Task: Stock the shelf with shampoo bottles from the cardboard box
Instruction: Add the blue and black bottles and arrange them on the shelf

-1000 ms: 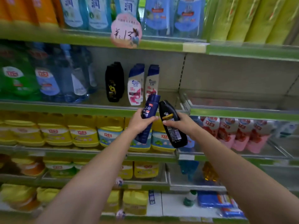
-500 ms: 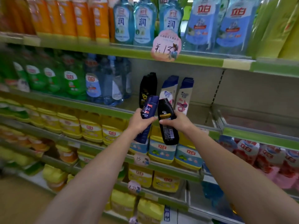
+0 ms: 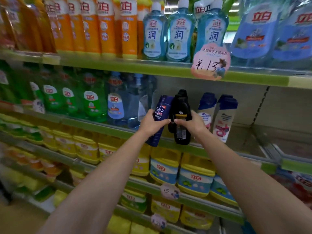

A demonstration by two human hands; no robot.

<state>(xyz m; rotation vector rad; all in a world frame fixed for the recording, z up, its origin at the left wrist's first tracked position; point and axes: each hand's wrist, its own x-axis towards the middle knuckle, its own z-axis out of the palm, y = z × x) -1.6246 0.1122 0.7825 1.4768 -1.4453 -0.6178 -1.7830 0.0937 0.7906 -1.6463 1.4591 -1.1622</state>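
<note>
1. As the view took in the whole rack, the biggest thing was the shelf (image 3: 185, 146), its green front edge running across at the level of the hands, with its right part bare.
2. On that shelf, to the left, stood green and blue detergent bottles (image 3: 116, 105); toward the right stood two white shampoo bottles (image 3: 222, 119) with blue caps, and a black bottle (image 3: 182, 94) behind the hands.
3. The left hand (image 3: 150, 125) gripped a dark blue shampoo bottle (image 3: 160, 112) marked CLEAR, with the fingers curled round its middle. The bottle leaned to the right, and its base hung in front of the shelf edge, not on the board.
4. The right hand (image 3: 194, 124) gripped a black shampoo bottle (image 3: 180, 127) about upright, with the thumb across its label. Its base was also in front of the edge, and it seemed to touch the blue one near the top.
5. I judged that the step in hand was the placing: both bottles were carried up, but neither was set down yet.
6. The next move would call for lifting both bases over the front lip, turning the blue bottle upright, and putting each one beside its own kind without knocking the white bottles. The cardboard box was not in view.
</note>
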